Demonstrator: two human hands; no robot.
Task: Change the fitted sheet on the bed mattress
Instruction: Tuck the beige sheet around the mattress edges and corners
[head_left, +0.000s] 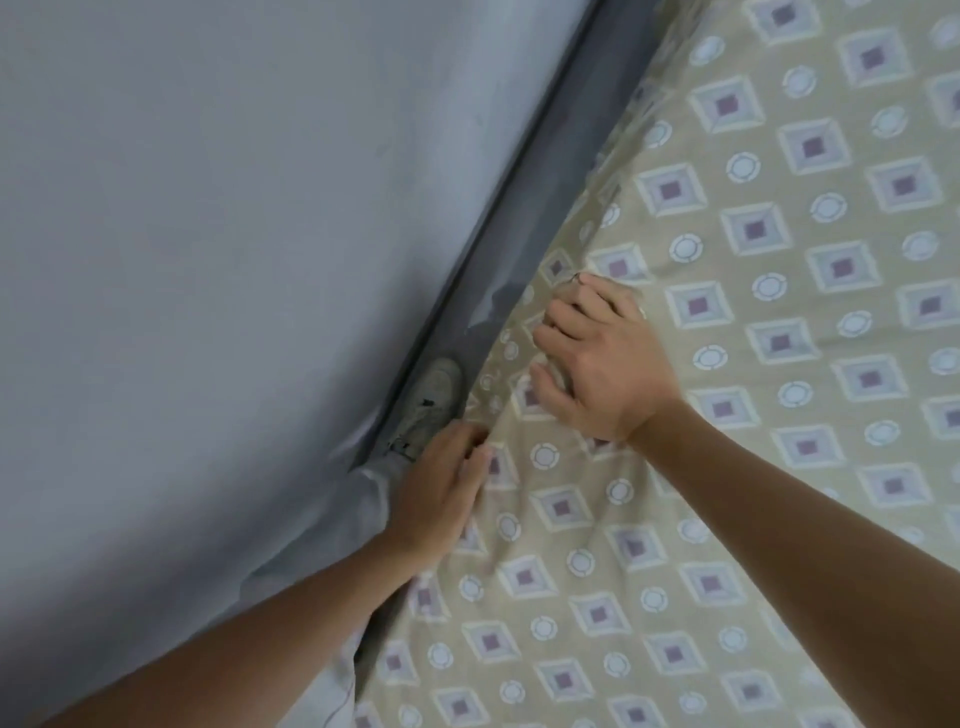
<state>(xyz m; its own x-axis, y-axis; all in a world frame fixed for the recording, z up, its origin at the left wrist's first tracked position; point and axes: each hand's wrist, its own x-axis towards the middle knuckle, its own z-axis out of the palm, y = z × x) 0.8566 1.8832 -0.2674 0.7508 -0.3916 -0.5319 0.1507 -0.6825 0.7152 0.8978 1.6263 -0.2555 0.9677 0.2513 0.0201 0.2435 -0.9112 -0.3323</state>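
Note:
A beige fitted sheet (727, 364) printed with purple squares and white rings covers the mattress on the right of the view. Its edge runs diagonally along a narrow gap beside a wall. My left hand (441, 488) lies at that edge with its fingers straight, touching the cloth where it drops over the side. My right hand (597, 364) rests a little further along, its fingers bent down onto bunched, wrinkled cloth. I cannot see whether any cloth is pinched under them. The mattress itself is hidden under the sheet.
A plain grey-white wall (208, 260) fills the left half. Between wall and bed runs a narrow dark strip of floor (498, 249). My foot in a pale sneaker (431, 395) and a light trouser leg (363, 499) stand in that gap.

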